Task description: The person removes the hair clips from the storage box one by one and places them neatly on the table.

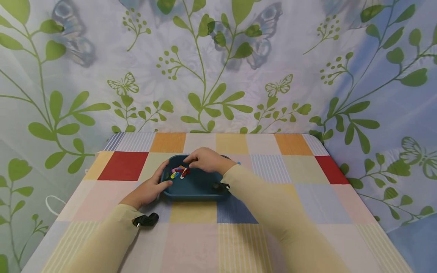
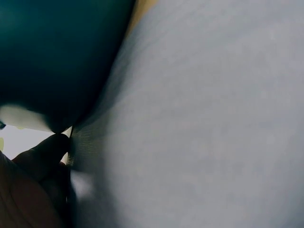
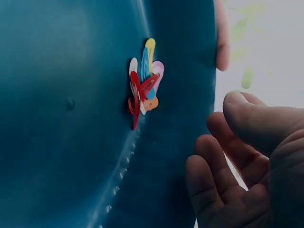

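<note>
A dark teal tray (image 1: 205, 189) stands on the cloth. Snap hair clips (image 1: 179, 171) in red, yellow, blue, pink, white and orange lie in a small pile towards its left side; the right wrist view shows the hair clips (image 3: 144, 85) closely. My left hand (image 1: 148, 189) holds the tray by its left side, fingers along the outer wall and thumb at the rim. Over the back part of the tray is my right hand (image 1: 206, 160), nearest to the clips. Its fingers are loosely bent with nothing between them, as the right wrist view (image 3: 237, 171) shows.
A patchwork cloth (image 1: 191, 246) covers the table. Behind it hangs a curtain (image 1: 218, 68) printed with leaves and butterflies. A small blue thing (image 1: 239, 163) shows just right of the tray, mostly hidden by the right arm. A white cord (image 1: 51, 204) loops at the left edge.
</note>
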`<state>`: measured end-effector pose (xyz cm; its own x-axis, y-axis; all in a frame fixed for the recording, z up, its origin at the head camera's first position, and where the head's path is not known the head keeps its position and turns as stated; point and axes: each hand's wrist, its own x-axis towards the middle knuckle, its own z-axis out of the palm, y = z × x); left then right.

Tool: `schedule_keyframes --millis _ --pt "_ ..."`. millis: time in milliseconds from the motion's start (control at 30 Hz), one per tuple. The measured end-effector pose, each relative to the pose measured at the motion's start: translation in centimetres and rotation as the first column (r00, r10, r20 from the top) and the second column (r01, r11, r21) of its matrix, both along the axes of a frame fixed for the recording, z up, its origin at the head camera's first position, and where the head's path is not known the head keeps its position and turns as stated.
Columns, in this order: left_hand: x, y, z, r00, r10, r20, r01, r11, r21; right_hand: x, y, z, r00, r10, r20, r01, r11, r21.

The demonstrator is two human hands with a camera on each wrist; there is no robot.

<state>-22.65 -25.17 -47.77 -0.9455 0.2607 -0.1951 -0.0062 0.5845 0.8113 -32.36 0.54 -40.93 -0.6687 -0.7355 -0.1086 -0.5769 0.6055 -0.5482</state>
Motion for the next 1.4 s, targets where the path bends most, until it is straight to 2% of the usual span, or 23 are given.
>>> schedule_keyframes --millis 200,300,433,533,800,967,1100,1233,1400 --pt "0.0 0.1 -0.1 1.000 0.002 0.006 -0.002 1.000 0.025 -0.3 -0.9 -1.3 0.998 0.058 -0.005 -0.058 0.998 0.012" --pt "0.0 0.0 -0.2 1.000 0.000 0.003 0.000 1.000 0.018 -0.5 -1.2 -2.1 0.997 0.073 0.034 -0.073 0.997 0.003" --pt "0.0 0.1 -0.1 1.000 -0.006 -0.011 0.006 1.000 -0.001 -0.5 -1.6 -2.8 0.996 0.082 0.028 -0.084 0.996 0.044" --pt "0.1 0.1 -0.2 1.000 -0.011 -0.018 0.011 1.000 -0.008 -0.4 -1.8 -3.1 0.995 0.099 -0.011 -0.097 0.991 0.092" --pt "0.1 0.2 -0.3 1.000 -0.007 -0.014 0.007 1.000 -0.003 -0.7 -2.3 -3.8 0.988 0.139 -0.064 -0.129 0.981 0.146" --pt "0.1 0.1 -0.3 1.000 -0.005 -0.026 0.005 1.000 -0.004 -0.8 -2.6 -3.8 0.983 0.145 -0.108 -0.120 0.970 0.212" --pt "0.1 0.1 -0.4 1.000 -0.011 -0.027 0.012 1.000 0.007 -0.7 -2.7 -3.8 0.983 0.144 -0.109 -0.118 0.968 0.221" --pt "0.1 0.2 -0.3 1.000 -0.013 -0.024 0.013 1.000 0.005 -0.5 -2.7 -3.8 0.982 0.120 -0.147 -0.087 0.973 0.215" --pt "0.2 0.2 -0.1 1.000 -0.007 -0.025 0.007 1.000 -0.001 -0.7 -2.9 -4.3 0.967 0.141 -0.214 -0.084 0.962 0.258"
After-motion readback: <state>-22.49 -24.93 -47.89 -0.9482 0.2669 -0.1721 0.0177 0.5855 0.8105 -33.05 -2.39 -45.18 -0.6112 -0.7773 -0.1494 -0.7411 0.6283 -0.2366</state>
